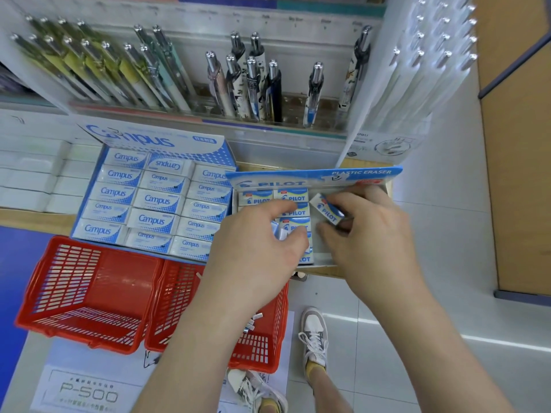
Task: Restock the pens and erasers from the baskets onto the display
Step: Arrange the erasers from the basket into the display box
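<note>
A Pilot eraser display box (316, 177) sits on the wooden shelf, partly filled with white-and-blue Pilot erasers (293, 195). My right hand (366, 231) pinches one Pilot eraser (328, 210) tilted over the bare right side of the box. My left hand (259, 234) is over the box's left part, its fingers curled round another eraser (281, 234). Two red baskets stand below the shelf: the left basket (89, 293) looks bare inside, while the right basket (262, 344) holds a few small erasers (253, 321), mostly hidden by my left arm.
A Campus eraser box (155, 201), full, stands left of the Pilot box. Pens (253, 84) stand in a clear rack behind. White boxes (32, 177) are stacked at far left. A hanging pen panel (417, 70) stands at right. My feet (313, 338) are on the tiled floor.
</note>
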